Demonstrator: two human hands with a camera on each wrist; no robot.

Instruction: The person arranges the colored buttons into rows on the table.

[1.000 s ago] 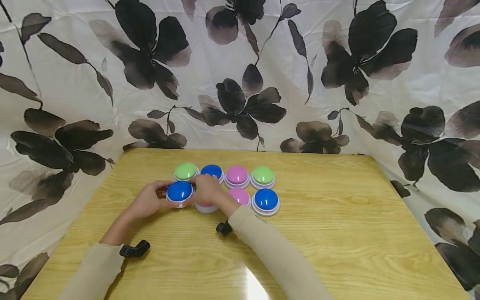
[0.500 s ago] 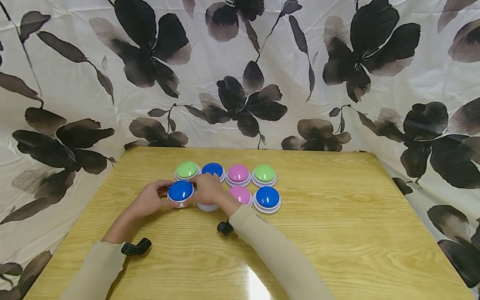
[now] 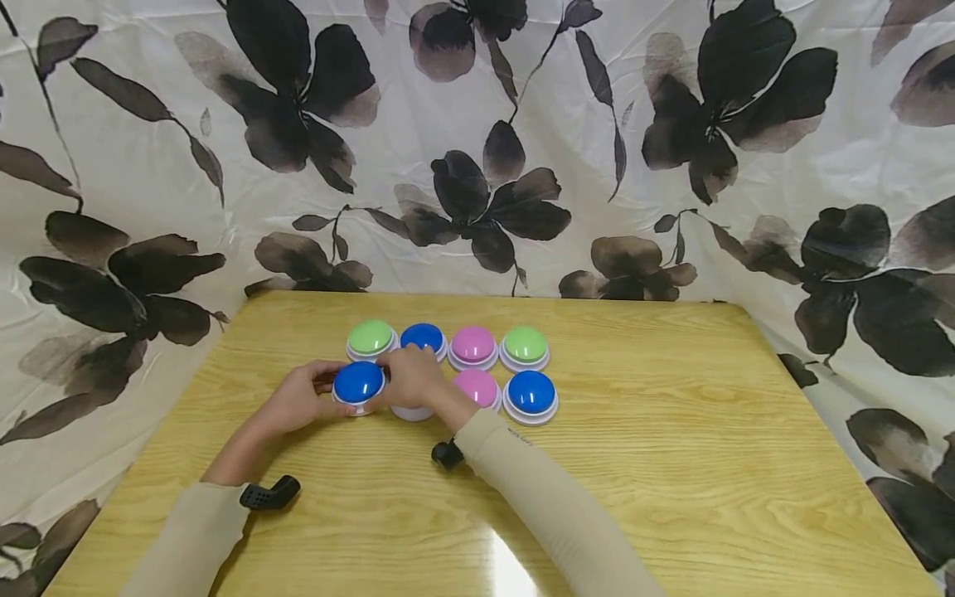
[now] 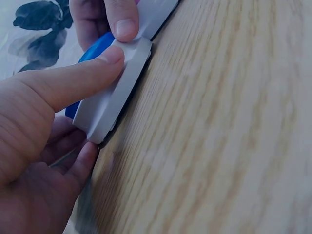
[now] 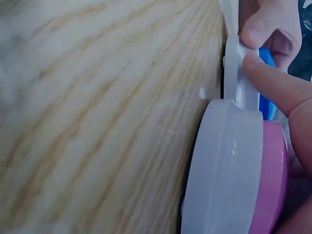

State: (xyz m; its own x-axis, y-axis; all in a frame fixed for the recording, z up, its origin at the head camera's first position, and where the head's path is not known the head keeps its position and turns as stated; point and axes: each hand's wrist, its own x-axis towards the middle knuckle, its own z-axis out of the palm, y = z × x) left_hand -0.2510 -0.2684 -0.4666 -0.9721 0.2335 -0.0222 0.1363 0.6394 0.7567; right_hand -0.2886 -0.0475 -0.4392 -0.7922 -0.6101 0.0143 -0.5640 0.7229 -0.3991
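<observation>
A blue dome push button (image 3: pixel 358 382) with a white base sits at the left end of the front row, between both hands. My left hand (image 3: pixel 300 396) grips its left side, thumb (image 4: pixel 90 78) on the near face of the white base. From the other side my right hand (image 3: pixel 412 379) pinches the same base, its thumb (image 5: pixel 273 80) close to the left thumb. Beneath the right hand is a pink button (image 5: pixel 270 180), mostly hidden in the head view. The held button's base is at the tabletop, right beside the pink button's base.
Behind stands a row of a green button (image 3: pixel 370 337), a blue button (image 3: pixel 422 336), a pink button (image 3: pixel 472 345) and another green button (image 3: pixel 525 346). A pink button (image 3: pixel 477 387) and a blue button (image 3: pixel 530 393) continue the front row. A floral cloth (image 3: pixel 477 99) hangs behind the wooden table (image 3: pixel 671 464).
</observation>
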